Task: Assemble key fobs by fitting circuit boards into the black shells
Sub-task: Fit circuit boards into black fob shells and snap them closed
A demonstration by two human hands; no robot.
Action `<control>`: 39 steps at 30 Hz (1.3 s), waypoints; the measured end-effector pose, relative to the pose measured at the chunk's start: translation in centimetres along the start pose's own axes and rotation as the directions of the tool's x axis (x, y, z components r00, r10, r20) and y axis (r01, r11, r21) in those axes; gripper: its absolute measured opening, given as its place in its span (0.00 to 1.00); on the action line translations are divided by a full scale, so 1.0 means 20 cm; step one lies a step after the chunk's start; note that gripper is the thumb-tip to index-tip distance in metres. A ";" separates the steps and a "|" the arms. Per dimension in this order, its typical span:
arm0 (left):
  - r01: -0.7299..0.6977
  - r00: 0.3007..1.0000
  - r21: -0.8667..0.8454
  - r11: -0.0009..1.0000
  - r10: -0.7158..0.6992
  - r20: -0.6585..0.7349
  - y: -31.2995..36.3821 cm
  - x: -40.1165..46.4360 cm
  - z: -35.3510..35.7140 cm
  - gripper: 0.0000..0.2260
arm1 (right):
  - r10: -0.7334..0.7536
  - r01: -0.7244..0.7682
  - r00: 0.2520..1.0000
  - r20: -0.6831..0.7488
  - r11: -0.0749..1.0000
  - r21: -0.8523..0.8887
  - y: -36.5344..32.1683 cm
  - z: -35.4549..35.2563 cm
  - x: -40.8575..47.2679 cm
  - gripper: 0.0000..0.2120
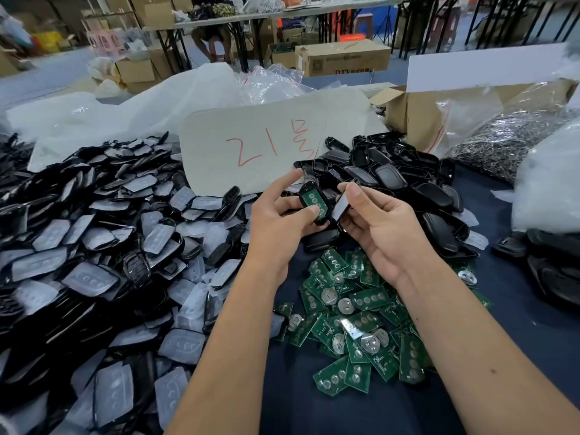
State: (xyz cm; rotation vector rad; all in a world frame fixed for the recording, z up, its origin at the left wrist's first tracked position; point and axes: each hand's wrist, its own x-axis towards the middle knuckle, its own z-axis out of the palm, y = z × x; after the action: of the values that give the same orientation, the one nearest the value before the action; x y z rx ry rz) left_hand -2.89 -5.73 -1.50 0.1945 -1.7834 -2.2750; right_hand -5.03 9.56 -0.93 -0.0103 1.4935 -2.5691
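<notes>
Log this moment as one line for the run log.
left hand: holds black shell, green board seated | right hand: holds second piece | loose boards: piled below hands

Dark blue table [314,412] carrying green circuit boards [354,324], black shells [408,189], padded shell halves [94,246], cardboard sign [251,146].

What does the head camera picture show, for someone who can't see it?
A left hand holds a black shell with a green circuit board inside, while the right hand holds a second piece beside it. Loose green boards and black shells are heaped on the table.
</notes>
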 end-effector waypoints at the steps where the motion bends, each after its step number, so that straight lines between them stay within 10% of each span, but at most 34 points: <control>1: 0.008 1.000 0.000 1.000 -0.008 -0.006 0.00 0.00 0.00 0.23 | 0.002 -0.002 1.000 -0.001 1.000 -0.004 0.00 0.00 0.00 0.23; 13: 0.043 0.998 0.026 0.999 -0.042 -0.055 -0.03 0.03 -0.02 0.15 | -0.027 0.027 1.000 0.007 0.999 -0.043 0.00 0.01 -0.01 0.27; 30: -0.235 0.972 0.368 0.900 0.229 0.061 -0.01 -0.06 0.09 0.07 | -0.214 0.171 0.963 -0.162 0.955 -0.242 0.04 0.00 0.00 0.05; 39: -0.300 0.952 0.464 0.833 0.292 0.091 -0.01 -0.07 0.10 0.13 | -0.263 0.131 0.944 -0.201 0.854 -0.503 0.05 -0.03 0.02 0.27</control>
State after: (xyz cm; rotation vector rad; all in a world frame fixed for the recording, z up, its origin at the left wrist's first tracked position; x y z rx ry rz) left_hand -2.02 -3.33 -1.27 -0.0198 -2.1795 -1.6048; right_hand -5.28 9.62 -2.07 0.1243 2.3223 -2.3301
